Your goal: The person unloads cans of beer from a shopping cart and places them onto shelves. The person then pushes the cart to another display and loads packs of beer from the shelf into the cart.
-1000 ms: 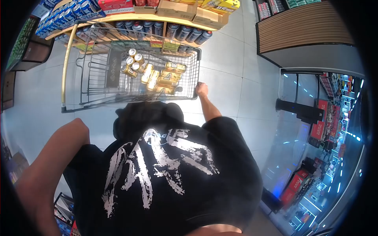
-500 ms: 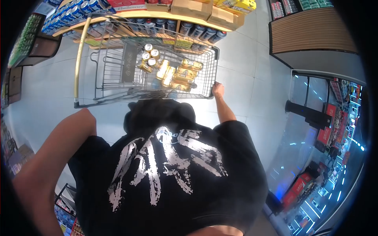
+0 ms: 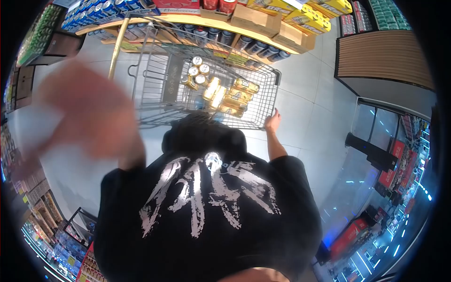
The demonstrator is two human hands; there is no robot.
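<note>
My right hand (image 3: 272, 121) is closed on the rim at the near right corner of a wire shopping cart (image 3: 270, 77). Inside the basket lie gold cans (image 3: 238, 99), several on their sides and several standing with white tops (image 3: 198, 61). At the cart's far left is its yellow handle bar (image 3: 118, 47). My left arm and hand (image 3: 89, 113) are raised close to the camera, left of the cart. Motion smears them, so the fingers cannot be made out, nor whether they hold anything.
Beyond the cart runs a shelf (image 3: 206, 19) with blue cans (image 3: 110, 13), dark bottles (image 3: 256, 47), cardboard boxes (image 3: 256, 21) and yellow cartons (image 3: 307, 19). A wood-slatted counter (image 3: 383, 51) stands at the right. Grey tiled floor (image 3: 305, 94) lies between.
My left arm has swung up and inward and is now blurred. The cart, shelf and right hand appear shifted right and slightly down in view. My right hand stays at the cart's corner.
</note>
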